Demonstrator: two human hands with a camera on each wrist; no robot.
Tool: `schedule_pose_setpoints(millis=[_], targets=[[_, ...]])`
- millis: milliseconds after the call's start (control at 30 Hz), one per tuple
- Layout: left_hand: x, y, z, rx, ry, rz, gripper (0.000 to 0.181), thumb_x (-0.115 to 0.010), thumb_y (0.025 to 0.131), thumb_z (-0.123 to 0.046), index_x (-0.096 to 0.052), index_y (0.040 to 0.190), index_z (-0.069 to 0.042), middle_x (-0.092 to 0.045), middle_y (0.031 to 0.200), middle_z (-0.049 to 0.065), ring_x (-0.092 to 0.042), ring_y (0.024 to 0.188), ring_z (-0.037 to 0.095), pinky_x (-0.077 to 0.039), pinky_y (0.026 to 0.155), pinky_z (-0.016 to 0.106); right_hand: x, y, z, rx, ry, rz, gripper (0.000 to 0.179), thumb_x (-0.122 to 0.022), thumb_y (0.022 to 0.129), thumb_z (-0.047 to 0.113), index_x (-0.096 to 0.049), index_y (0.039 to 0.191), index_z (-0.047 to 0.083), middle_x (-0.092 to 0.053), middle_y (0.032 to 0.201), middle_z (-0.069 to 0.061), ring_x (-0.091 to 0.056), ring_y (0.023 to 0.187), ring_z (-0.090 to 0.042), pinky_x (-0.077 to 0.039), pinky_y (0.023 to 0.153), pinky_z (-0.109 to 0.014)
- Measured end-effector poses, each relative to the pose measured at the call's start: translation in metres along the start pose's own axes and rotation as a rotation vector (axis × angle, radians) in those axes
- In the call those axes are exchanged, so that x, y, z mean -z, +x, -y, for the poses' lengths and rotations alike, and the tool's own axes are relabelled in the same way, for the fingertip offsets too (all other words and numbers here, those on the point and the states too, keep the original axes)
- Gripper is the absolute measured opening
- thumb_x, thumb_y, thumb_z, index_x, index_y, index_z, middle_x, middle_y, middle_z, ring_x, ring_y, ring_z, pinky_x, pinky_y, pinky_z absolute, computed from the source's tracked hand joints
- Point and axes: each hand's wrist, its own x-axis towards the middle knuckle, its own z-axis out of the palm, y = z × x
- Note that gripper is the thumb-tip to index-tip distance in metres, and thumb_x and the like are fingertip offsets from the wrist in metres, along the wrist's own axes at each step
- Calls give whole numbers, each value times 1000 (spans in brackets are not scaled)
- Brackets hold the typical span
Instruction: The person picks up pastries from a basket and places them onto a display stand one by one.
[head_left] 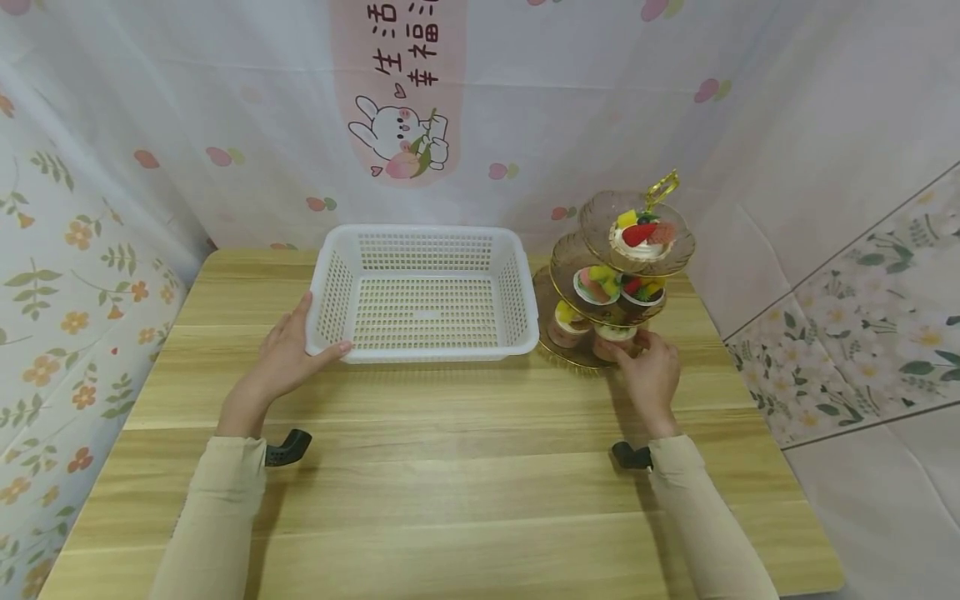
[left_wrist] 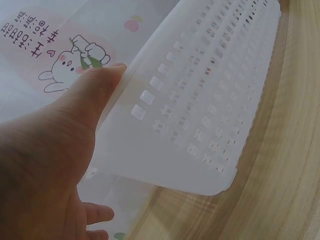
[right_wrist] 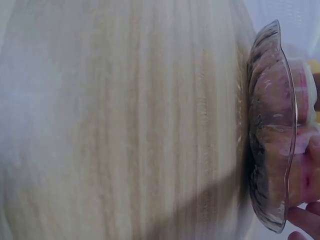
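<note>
A white plastic basket [head_left: 426,354] with a grid of holes sits at the back middle of the table. My left hand [head_left: 281,354] spreads around its front left corner; in the left wrist view the thumb [left_wrist: 102,82] lies against the rim. On the right stands a three-tier cake stand [head_left: 561,267] with scalloped see-through plates and a gold handle. My right hand [head_left: 651,375] pinches a cupcake [head_left: 617,333] at the front of the bottom plate; its fingers [right_wrist: 305,220] partly leave the right wrist view. Beside that cupcake is another cupcake [head_left: 567,323].
Two fruit-topped cupcakes sit on the middle plate, among them a cupcake [head_left: 597,285]. One large cupcake [head_left: 642,237] tops the stand. A printed curtain [head_left: 525,108] hangs behind the wooden table [head_left: 450,483]. Dark wrist mounts [head_left: 288,448] show at both sleeves.
</note>
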Motion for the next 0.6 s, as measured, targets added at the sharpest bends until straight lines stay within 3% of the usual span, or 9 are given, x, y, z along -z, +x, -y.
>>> schedule_pose_setpoints(millis=[300,600], targets=[[0,0,1,3,-2,-5,112,-60,89,-63,16,158,-15,-8,165,27,-5,147,59,-8,114,75,-6,2,-1,47,55,-79,37,-87,75,21,-75,100,-3,-75,95,-22,-60,89,-43,-38,87,-51],[-2,2,4,-7,4,-21,113,-61,89,-63,14,159,-14,-14,163,29,-8,148,57,-9,115,73,3,-5,3,-55,116,-89,34,-81,83,23,-74,109,2,-76,105,-18,-68,104,-37,-44,97,-49]])
